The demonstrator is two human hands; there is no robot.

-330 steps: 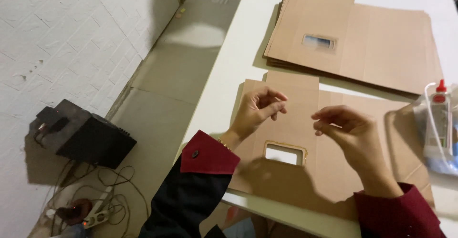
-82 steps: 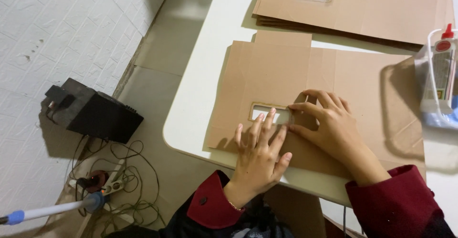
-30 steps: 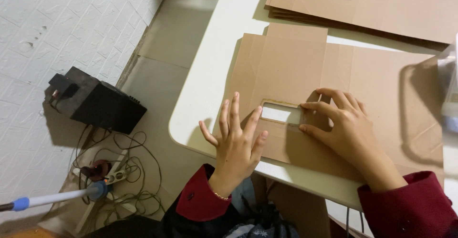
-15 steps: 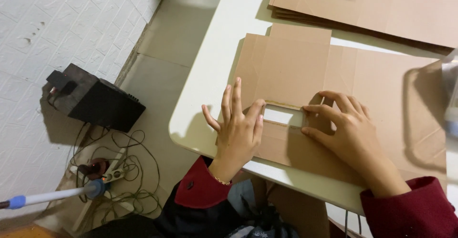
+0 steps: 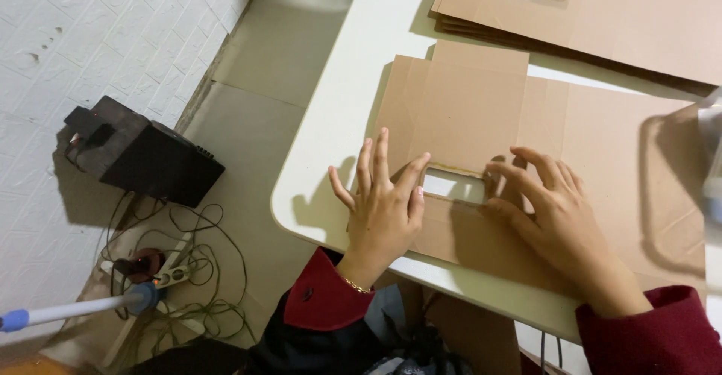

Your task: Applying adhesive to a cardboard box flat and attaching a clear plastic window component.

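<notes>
A stack of flat cardboard sheets [image 5: 602, 10] lay at the white table's [image 5: 353, 89] far edge. On the floor sat a black box [image 5: 139, 153], tangled cables [image 5: 188, 270], and what looked like a power strip [image 5: 169, 276].

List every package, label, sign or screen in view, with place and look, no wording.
Flat box blank: brown cardboard with a rectangular window, on the white table under the left hand and right hand.
Stack of box blanks: same brown card, far edge of the table.
No labels, signs or screens show.
</notes>
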